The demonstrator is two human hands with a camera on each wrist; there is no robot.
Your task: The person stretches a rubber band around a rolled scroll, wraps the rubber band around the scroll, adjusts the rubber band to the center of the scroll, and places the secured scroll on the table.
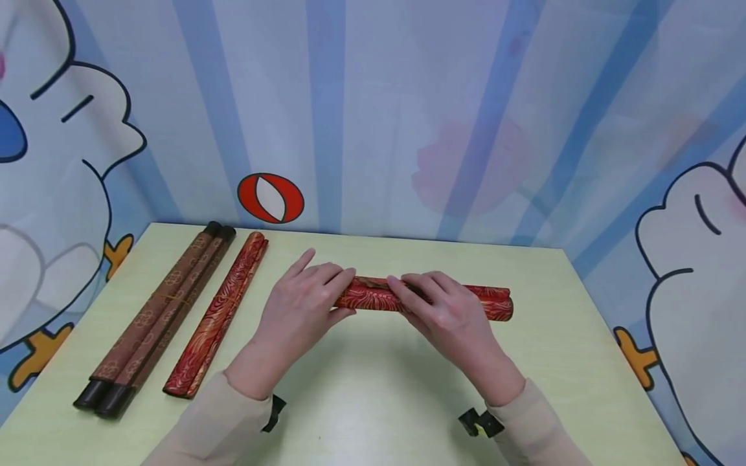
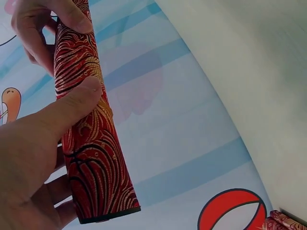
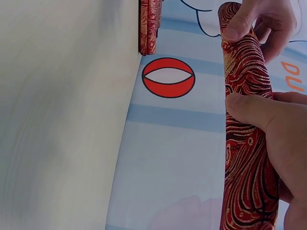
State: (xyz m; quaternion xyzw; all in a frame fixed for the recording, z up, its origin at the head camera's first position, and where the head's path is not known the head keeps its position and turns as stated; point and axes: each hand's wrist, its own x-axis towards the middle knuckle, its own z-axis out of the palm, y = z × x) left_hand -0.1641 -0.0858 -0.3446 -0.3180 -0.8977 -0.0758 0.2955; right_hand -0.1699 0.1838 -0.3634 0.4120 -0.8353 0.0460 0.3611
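Both hands hold a red roll point(image 1: 373, 299) with gold and black swirls, like a double-rolled brocade scroll, lying crosswise in front of the person. My left hand point(image 1: 305, 301) grips its left part, thumb on the near side and fingers over the far side. Around the middle, my right hand point(image 1: 449, 307) grips it the same way, and the right end sticks out past that hand. The left wrist view shows the left thumb pressed flat along the roll point(image 2: 98, 163), whose dark-edged end is exposed. In the right wrist view, the right thumb lies on the roll point(image 3: 249, 177).
On the left of the pale table point(image 1: 373, 401) lies a second red patterned roll point(image 1: 221, 307). Beside it is a brown patterned double roll point(image 1: 157, 317) with black ends. A cartoon-printed backdrop point(image 1: 373, 116) stands behind and at both sides.
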